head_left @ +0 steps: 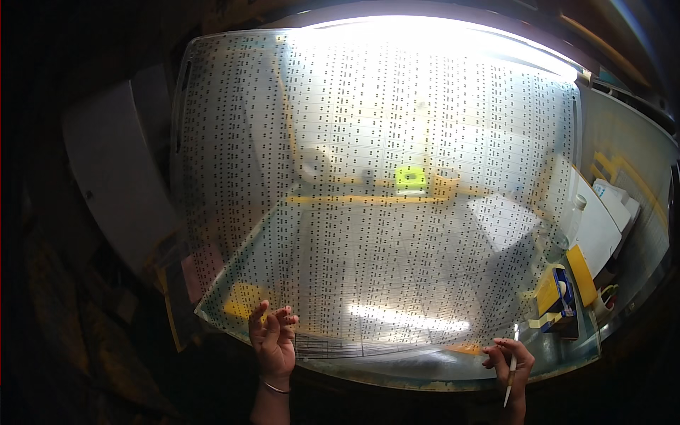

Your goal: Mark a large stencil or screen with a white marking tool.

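A large clear sheet [382, 191] printed with rows of small dark marks fills most of the view, held up against bright light from the top. My left hand [273, 340] grips its lower edge at the left, fingers curled over the sheet. My right hand [511, 363] touches the lower edge at the right and holds a thin white pen [511, 368] pointing upward.
Seen through the sheet are a small yellow-green object [411, 178] and yellow lines. At the right stand white boxes [602, 219] and a yellow and blue box [556, 297]. A white panel [117, 170] leans at the left. The surroundings are dark.
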Available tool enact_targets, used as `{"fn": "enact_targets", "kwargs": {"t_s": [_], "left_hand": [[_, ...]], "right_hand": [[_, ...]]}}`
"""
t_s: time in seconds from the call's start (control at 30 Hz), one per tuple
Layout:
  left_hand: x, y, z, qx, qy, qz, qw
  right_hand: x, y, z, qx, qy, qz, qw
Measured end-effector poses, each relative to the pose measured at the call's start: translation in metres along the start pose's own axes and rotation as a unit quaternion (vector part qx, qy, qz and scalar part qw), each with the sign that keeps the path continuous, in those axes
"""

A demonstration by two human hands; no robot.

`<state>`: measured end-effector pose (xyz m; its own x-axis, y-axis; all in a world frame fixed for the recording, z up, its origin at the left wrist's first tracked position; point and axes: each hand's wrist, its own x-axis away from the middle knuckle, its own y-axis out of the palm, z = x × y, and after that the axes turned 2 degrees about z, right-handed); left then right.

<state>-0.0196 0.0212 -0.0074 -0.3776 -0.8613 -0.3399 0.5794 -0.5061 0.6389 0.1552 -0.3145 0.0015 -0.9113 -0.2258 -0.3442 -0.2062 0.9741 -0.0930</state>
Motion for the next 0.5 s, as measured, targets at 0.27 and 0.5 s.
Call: {"fn": "enact_targets", "kwargs": {"t_s": [0.27,0.5], "left_hand": [[0.0008,0.0008,0.0012,0.003,-0.007,0.005,1.000],[0.0009,0.0008,0.0013,0.001,-0.007,0.006,1.000]], "right_hand": [[0.0003,-0.0004,0.0014,-0.010,0.006,0.000,1.000],[0.0004,-0.0007,0.0013,-0.013,0.012,0.001,1.000]]}}
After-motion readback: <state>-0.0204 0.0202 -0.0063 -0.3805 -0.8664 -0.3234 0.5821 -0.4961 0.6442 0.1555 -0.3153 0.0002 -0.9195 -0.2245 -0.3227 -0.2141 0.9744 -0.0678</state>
